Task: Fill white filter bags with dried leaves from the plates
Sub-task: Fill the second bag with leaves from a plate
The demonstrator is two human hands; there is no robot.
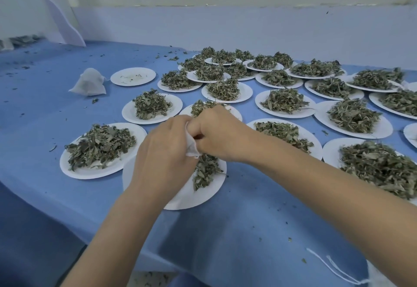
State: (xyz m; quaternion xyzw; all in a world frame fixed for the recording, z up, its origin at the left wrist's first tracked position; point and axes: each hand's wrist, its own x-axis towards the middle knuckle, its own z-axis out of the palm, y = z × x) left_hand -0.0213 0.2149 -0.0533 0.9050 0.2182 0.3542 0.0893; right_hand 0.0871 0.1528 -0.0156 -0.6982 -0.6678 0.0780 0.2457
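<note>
White filter bag (191,145) pinched by both hands (194,137), leaf-heaped plates (285,104) crowding around, filled bag (89,83) far left

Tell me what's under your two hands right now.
A white plate with some dried leaves left on its right side. Both hands, left hand and right hand, grip a white filter bag above it. Its contents are hidden.

Head-worn wide-angle view, looking forward and down

The single camera sits above the blue cloth-covered counter (56,110), close over both forearms, which enter from the bottom edge. It faces across the round white paper plates (198,193) toward the pale blue back wall (225,27); straight edges bow near the frame's borders.
</note>
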